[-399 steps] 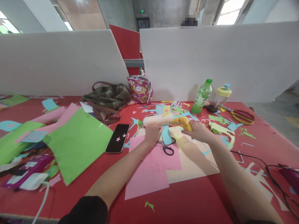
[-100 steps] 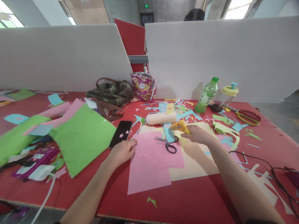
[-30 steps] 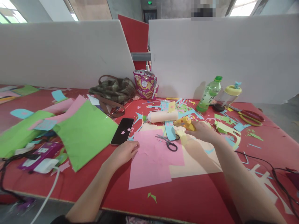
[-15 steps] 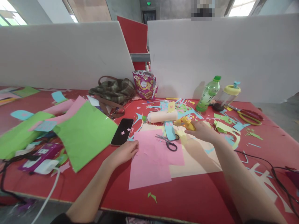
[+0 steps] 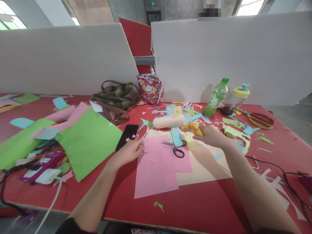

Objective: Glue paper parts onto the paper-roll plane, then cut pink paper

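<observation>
My right hand [image 5: 211, 136] is closed round a yellow glue gun [image 5: 193, 127], its front pointing left beside a cream paper-wrapped bottle [image 5: 168, 121] with a green cap. The bottle lies on its side with blue and yellow paper tabs on it. Between the black phone [image 5: 123, 138] and the pink paper [image 5: 156, 169] is my left hand [image 5: 131, 149], fingers loosely bent and slightly apart, nothing visible in them. Small pink paper stars [image 5: 133, 136] lie on the phone, just beyond this hand. Scissors [image 5: 176, 149] rest on the pink paper, partly under the blue tab.
Green sheets [image 5: 90, 139] cover the left side, beside a purple power strip [image 5: 44, 165]. A plaid bag [image 5: 119, 94], a snack bag [image 5: 149, 89], a green drink bottle [image 5: 216, 97] and a cup [image 5: 238, 99] stand along the white partition [image 5: 219, 58]. Paper scraps and large scissors [image 5: 262, 119] lie right.
My left hand has shifted slightly up and left, over the phone's lower right edge. My right hand still grips the glue gun in nearly the same place.
</observation>
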The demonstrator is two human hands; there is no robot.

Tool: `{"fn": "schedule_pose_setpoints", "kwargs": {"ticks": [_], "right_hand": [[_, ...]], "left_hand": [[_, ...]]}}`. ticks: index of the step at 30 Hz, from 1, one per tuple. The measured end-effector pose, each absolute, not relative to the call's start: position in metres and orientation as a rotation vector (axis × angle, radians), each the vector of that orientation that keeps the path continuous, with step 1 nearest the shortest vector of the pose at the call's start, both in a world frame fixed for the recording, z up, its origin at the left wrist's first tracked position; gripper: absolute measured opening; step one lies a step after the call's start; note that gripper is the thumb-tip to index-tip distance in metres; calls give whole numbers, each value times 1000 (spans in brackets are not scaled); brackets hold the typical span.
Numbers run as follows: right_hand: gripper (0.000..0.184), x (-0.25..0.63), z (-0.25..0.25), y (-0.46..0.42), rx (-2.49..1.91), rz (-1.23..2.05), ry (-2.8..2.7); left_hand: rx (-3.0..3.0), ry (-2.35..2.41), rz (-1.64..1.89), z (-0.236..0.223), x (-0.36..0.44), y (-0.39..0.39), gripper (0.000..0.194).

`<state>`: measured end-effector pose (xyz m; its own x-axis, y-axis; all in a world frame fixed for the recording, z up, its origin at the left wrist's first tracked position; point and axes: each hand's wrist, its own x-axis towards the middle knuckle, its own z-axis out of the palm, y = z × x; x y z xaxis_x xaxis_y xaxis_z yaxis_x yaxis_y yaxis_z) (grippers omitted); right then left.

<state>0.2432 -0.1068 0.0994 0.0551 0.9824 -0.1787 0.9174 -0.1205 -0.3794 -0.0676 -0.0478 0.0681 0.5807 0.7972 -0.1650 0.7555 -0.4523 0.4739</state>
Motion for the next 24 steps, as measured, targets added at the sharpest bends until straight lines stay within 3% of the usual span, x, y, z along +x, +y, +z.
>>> {"fn": "schedule_pose_setpoints", "kwargs": {"ticks": [3,13,24], "right_hand": [[20,243,100,-108,-2155,619,-1972],[24,252,97,-108,-2177,593,-1957],[19,247,104,-109,-2153,590,-1964]], "left_hand": [[2227,1231,269,74,-46,-37,17],[2054,1077,254,51,39,-14,21],[2023,1139,286,27,67,-3,21]]}}
